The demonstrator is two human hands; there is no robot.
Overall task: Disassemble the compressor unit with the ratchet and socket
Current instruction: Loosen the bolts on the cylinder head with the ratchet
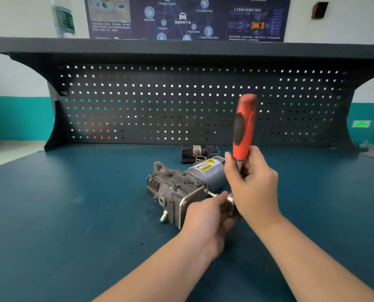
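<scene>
The grey cast-metal compressor unit [177, 190] lies on its side on the teal tabletop [72, 203], its finned cylinder head toward the left and its smooth silver motor can with a yellow warning label pointing back and right. A flat steel end plate faces the viewer, with a small bright nipple sticking out below. The ratchet with the red-and-black rubber handle [243, 127] stands nearly upright, handle up, its chrome head and socket [230, 202] low down just beside the plate's upper right corner, partly hidden.

Red-and-black ratchet [243, 129], grey compressor unit [181, 188] — yellow label [206, 165], teal table [72, 203]
</scene>
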